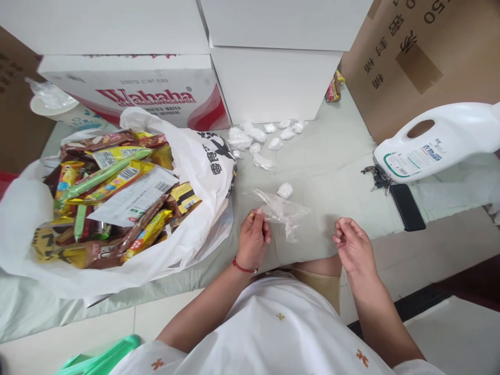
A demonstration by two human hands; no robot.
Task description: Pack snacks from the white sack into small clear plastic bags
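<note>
My left hand (254, 239) pinches the left edge of a crumpled clear plastic bag (283, 211), which spreads out over the pale cloth. Just behind that bag lies a small white wrapped bundle (285, 190). Away to the right, my right hand (353, 245) is held closed, thumb against curled fingers, apart from the clear bag; whether it holds anything small is hidden. Farther back on the cloth, several white knotted bundles (258, 135) sit in a loose group.
At left stands a large white shopping bag (203, 203) full of packaged snacks (117, 182). Behind are a Wahaha carton (148, 88) and white boxes (269, 78). A white detergent jug (433, 140), keys (378, 178) and a black phone (407, 207) lie at right.
</note>
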